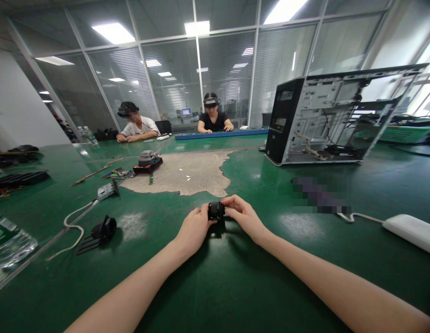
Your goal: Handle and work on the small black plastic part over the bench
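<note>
A small black cylindrical part (215, 211) is held between my two hands just above the green table (201, 286). My left hand (195, 230) grips it from the left, fingers wrapped around its side. From the right, the fingertips and thumb of my right hand (243, 216) pinch its edge. The part's finer details are too small to tell. To the left of my hands lies a black bracket piece (106, 230) with a round end and flat prongs.
An open computer case (287, 122) stands at the back right. A white power bank (411, 231) lies at the right edge, a water bottle (10, 238) at the left. A heat sink with fan (148, 159) sits farther back. Two people sit across the table.
</note>
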Demonstrator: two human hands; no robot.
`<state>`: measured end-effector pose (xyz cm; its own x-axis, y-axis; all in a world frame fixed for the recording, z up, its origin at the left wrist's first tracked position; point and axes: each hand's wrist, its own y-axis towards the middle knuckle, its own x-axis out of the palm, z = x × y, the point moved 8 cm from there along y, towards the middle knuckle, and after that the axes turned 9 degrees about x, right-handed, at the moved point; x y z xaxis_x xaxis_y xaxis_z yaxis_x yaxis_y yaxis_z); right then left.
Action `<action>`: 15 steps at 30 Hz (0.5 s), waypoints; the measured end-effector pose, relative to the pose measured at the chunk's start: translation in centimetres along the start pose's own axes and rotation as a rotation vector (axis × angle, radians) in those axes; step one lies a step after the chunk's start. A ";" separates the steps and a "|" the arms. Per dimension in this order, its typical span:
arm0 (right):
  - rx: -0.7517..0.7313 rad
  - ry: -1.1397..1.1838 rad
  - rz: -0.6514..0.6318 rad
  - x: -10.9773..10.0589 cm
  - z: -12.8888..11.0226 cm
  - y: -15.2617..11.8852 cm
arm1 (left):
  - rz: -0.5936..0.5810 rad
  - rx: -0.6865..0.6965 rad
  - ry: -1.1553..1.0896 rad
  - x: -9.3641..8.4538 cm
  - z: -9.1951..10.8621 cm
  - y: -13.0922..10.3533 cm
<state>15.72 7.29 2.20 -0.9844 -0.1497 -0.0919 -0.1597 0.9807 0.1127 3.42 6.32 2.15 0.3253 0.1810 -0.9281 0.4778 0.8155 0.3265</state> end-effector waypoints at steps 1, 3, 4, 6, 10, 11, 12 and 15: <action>0.002 0.001 0.025 -0.2 0.0 0.0 | 0.001 0.001 0.003 0.0 0.0 0.0; 0.015 -0.013 0.048 -0.3 0.2 0.1 | 0.003 0.007 0.013 -0.1 0.1 0.0; 0.022 -0.026 0.041 -0.2 0.4 0.1 | 0.002 0.009 0.019 -0.1 0.1 0.0; 0.029 -0.050 0.001 0.2 0.6 0.2 | 0.001 0.009 0.021 -0.1 0.1 0.0; 0.000 -0.031 -0.035 0.4 0.1 0.0 | 0.001 -0.008 0.006 0.0 0.0 0.0; -0.016 -0.018 -0.015 0.3 -0.1 -0.1 | -0.001 -0.015 0.008 0.0 -0.1 0.0; -0.028 -0.008 0.006 0.1 -0.2 -0.1 | -0.005 -0.022 0.013 0.1 -0.1 0.0; -0.009 -0.024 0.042 -0.1 0.3 0.1 | -0.013 -0.027 0.023 0.1 -0.1 0.0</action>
<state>15.88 7.42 1.90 -0.9882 -0.1055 -0.1106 -0.1192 0.9849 0.1253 3.37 6.45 2.00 0.3005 0.1822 -0.9362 0.4594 0.8326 0.3095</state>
